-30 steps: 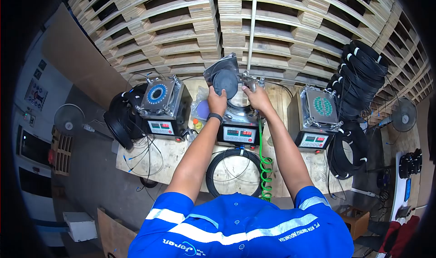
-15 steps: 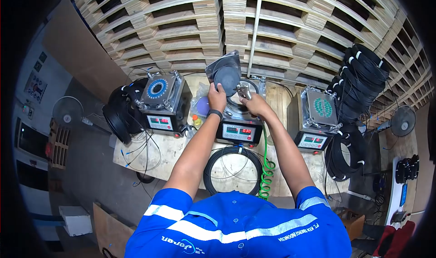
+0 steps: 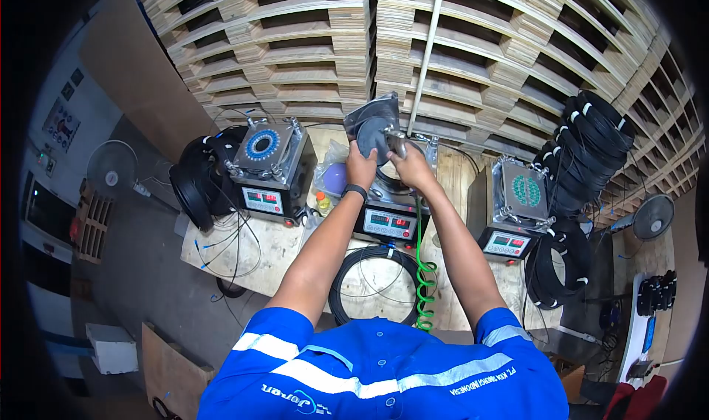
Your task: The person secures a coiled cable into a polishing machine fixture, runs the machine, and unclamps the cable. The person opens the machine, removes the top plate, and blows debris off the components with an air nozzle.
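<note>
My left hand (image 3: 360, 167) is closed on the lower left edge of a round dark grey disc (image 3: 373, 138), its thumb lying on the face. Behind the disc a square metal plate (image 3: 378, 108) stands tilted. My right hand (image 3: 410, 166) is wrapped round a metal air gun (image 3: 396, 141), whose front end is at the disc's right side. A green coiled hose (image 3: 424, 272) runs down from below that hand. Both hands are over the middle machine (image 3: 388, 225), which has a lit display. A coil of black cable (image 3: 338, 287) lies in front of it.
A machine with a blue ring (image 3: 264, 145) stands left, and one with green pieces (image 3: 526, 191) right. Black cable coils (image 3: 591, 147) are piled at the right. Beside the middle machine are a purple disc (image 3: 335, 178) and a small yellow bottle (image 3: 323, 200). Pallets (image 3: 310, 50) rise behind.
The air gun has moved from beside the disc, over the machine, to the disc's face and right edge. The view has shifted slightly. My left hand keeps its hold on the disc.
</note>
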`<state>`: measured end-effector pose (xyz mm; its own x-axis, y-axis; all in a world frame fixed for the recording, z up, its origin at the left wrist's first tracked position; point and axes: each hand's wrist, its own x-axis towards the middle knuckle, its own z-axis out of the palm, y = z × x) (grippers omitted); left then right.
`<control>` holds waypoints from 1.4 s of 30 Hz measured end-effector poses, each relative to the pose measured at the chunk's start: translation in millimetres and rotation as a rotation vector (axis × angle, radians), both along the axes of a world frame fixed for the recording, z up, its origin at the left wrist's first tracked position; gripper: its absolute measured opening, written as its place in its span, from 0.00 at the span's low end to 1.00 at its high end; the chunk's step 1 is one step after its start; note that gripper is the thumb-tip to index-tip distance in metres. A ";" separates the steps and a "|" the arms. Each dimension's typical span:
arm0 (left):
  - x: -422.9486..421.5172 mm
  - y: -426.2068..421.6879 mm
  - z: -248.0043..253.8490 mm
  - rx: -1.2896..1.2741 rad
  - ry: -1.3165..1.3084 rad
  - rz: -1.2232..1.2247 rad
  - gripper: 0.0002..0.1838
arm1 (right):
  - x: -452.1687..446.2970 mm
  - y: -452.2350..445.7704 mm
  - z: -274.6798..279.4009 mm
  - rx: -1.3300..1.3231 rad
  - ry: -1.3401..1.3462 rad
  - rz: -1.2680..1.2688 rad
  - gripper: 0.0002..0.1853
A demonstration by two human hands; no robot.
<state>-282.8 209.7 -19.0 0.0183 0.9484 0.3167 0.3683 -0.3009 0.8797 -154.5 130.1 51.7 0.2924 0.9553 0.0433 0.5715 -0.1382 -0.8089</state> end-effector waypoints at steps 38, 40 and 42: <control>-0.1 -13.1 13.4 0.089 0.009 0.092 0.19 | -9.4 -122.0 -6.9 -0.224 -0.042 -0.204 0.24; 1.2 -12.0 10.9 0.070 0.005 0.083 0.19 | -16.6 -123.5 2.7 -0.195 -0.044 -0.168 0.24; 0.3 -8.7 8.6 0.051 -0.014 0.065 0.19 | -24.2 -128.2 -3.9 -0.212 0.081 -0.030 0.24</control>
<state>-282.6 201.0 -10.4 -0.0473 0.9300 0.3645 0.3764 -0.3214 0.8689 -178.7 1.9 47.7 0.3154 0.9313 -0.1820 0.4987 -0.3259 -0.8032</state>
